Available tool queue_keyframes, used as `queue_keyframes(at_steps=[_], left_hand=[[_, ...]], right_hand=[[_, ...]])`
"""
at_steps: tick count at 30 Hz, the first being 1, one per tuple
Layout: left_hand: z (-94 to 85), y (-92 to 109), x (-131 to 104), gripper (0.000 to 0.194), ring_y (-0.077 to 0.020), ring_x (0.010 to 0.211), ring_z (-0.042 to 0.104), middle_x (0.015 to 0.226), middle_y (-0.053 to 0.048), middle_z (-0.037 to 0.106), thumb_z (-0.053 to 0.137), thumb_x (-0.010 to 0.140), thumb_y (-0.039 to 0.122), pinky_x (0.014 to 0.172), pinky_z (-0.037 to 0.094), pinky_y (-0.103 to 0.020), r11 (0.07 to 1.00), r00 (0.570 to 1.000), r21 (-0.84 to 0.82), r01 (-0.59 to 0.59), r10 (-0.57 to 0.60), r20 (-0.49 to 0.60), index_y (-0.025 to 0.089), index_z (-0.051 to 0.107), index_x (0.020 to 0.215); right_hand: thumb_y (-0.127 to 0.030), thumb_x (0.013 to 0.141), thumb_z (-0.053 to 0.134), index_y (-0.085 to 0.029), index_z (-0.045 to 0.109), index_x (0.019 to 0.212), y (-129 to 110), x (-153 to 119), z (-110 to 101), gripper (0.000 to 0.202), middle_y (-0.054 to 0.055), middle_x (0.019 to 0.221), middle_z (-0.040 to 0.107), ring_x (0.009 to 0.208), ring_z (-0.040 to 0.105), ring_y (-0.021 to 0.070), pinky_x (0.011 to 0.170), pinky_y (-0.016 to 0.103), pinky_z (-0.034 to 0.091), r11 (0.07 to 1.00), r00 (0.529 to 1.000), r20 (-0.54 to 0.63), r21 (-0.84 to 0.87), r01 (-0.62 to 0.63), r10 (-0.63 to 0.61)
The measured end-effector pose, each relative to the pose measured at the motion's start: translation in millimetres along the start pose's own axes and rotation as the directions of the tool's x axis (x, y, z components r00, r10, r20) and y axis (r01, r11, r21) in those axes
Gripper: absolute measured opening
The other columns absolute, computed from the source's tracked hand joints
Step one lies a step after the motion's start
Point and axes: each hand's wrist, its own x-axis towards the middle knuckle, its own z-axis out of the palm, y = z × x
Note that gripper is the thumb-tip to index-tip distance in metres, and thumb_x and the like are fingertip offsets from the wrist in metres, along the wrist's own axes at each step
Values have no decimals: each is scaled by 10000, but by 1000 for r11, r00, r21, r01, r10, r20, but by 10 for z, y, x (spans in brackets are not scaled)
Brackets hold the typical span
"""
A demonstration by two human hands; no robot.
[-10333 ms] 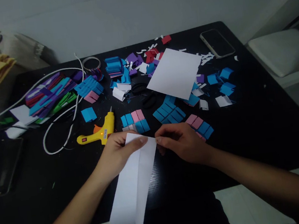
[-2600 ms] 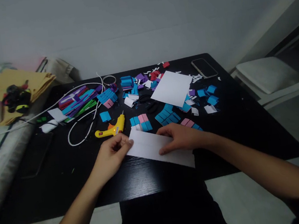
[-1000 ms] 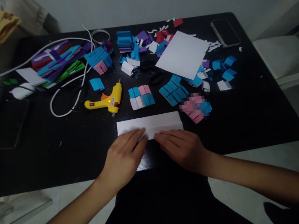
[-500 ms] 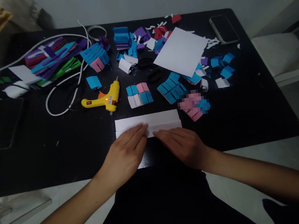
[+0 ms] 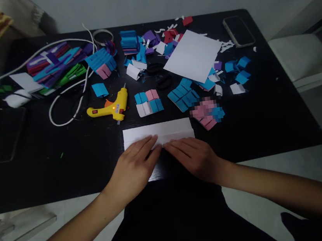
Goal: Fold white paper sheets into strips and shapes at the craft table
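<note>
A white sheet of paper [image 5: 156, 129], folded into a long strip, lies crosswise near the front edge of the black table. My left hand [image 5: 134, 165] has its fingers together over the paper's lower left part, with the thumb at the near edge. From the other side, my right hand [image 5: 194, 155] presses on the lower right part, fingers together. The fingertips of both hands almost meet at the middle of the near edge. What the thumbs do under the paper is partly hidden.
A yellow glue gun [image 5: 114, 106] with a lit light lies beyond the paper. Around it are woven paper squares [image 5: 149, 102], a blue woven piece [image 5: 183, 95], black scissors [image 5: 163, 82], a white sheet [image 5: 194, 55], a white cable [image 5: 51, 114], a phone [image 5: 239, 31] and colored paper strips [image 5: 57, 64].
My left thumb has slid right along the near edge, toward my right fingertips. My right fingers have shifted slightly left. The paper stays in place on the table.
</note>
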Motion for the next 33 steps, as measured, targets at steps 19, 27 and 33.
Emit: queue_keyframes(at_steps=[19, 27, 33], left_hand=[[29, 114, -9, 353, -371, 1321, 625, 1401, -229, 664, 557, 941, 20, 1074, 583, -523, 998, 1000, 65, -20, 18, 26, -9, 667, 1275], [43, 137, 2, 334, -362, 1331, 621, 1378, -238, 674, 543, 932, -19, 1085, 579, -511, 998, 1000, 55, -12, 12, 6, -13, 676, 1239], [48, 155, 5, 336, -369, 1331, 621, 1392, -252, 660, 543, 929, -9, 1076, 588, -513, 998, 1000, 68, -1, 1, 10, -12, 673, 1238]], right_hand=[[-3, 955, 543, -20, 707, 1230, -102, 37, 65, 321, 120, 870, 678, 803, 580, 218, 683, 343, 525, 982, 982, 34, -51, -182, 184], [-25, 947, 537, -9, 692, 1257, -70, 25, 22, 346, 135, 914, 678, 825, 576, 222, 697, 347, 529, 976, 975, 53, -30, -215, 216], [-42, 946, 520, 6, 667, 1309, -44, 47, 54, 395, 163, 938, 682, 829, 566, 247, 684, 384, 540, 978, 975, 76, -41, -207, 209]])
